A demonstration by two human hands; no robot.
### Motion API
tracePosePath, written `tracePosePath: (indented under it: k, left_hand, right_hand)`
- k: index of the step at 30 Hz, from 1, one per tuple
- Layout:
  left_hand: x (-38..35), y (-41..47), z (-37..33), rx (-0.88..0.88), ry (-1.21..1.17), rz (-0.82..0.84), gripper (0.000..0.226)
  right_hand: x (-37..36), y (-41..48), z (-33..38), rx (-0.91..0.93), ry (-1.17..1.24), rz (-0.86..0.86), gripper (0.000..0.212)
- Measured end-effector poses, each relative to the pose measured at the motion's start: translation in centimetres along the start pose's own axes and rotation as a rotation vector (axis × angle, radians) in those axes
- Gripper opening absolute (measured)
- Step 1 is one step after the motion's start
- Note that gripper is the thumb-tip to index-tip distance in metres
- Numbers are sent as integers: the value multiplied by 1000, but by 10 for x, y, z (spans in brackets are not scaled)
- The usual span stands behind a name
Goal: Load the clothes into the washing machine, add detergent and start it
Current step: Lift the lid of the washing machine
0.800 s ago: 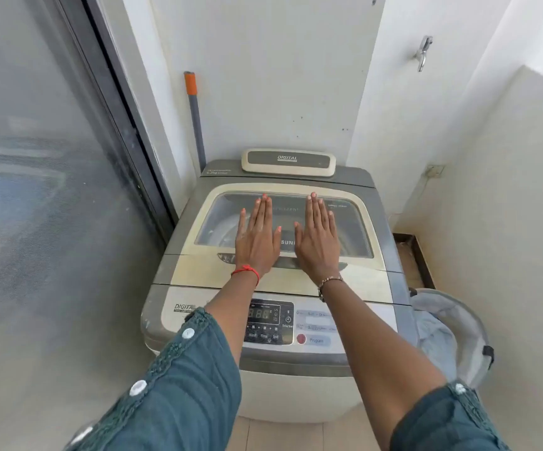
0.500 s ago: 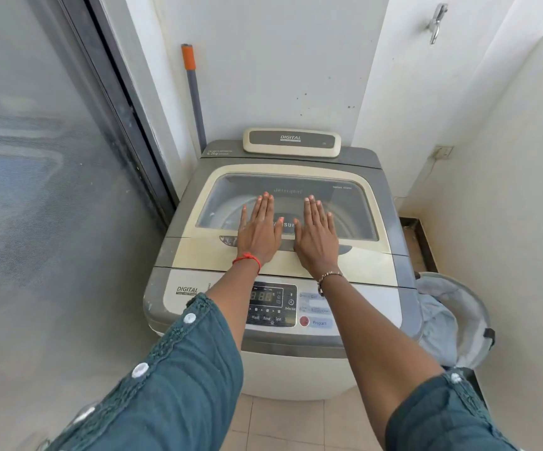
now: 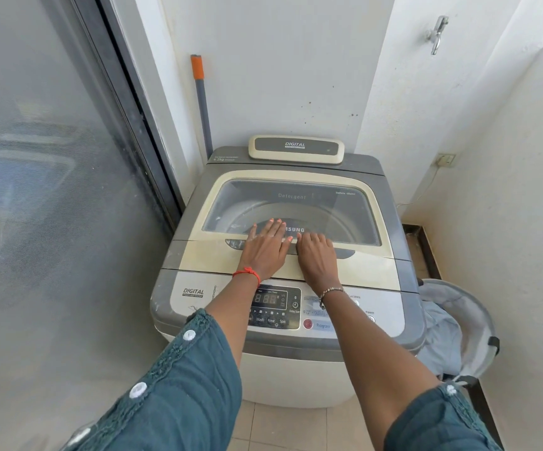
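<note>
As hands [image 3: 265, 247] meet lid [image 3: 354, 271], white walls [image 3: 296, 76], tiles [image 3: 283, 424]

Right hand [image 3: 317, 259] fingertips hidden in lid handle [image 3: 345, 254], control panel [image 3: 276, 306] partly behind forearms [image 3: 358, 323]

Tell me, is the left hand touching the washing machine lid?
Touching. The head view shows the left hand lying flat on the lid, palm and straight fingers resting on its surface, with no gap visible beneath them.
</note>
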State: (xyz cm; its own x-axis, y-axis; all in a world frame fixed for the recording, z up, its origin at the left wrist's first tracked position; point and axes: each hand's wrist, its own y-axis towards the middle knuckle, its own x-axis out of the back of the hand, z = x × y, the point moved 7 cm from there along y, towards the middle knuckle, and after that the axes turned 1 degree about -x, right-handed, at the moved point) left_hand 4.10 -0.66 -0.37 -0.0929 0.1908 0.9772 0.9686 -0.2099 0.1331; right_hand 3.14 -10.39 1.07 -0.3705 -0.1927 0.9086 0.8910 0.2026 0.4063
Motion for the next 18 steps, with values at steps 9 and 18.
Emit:
tracePosePath:
  k: [9, 18]
  left_hand:
    - [23, -17, 2, -184, 120, -145, 74]
    - [80, -21, -19, -420, 300, -279, 91]
  right_hand:
    - [2, 7, 5, 167, -42, 198, 24]
    - [52, 55, 0, 138, 26, 218, 24]
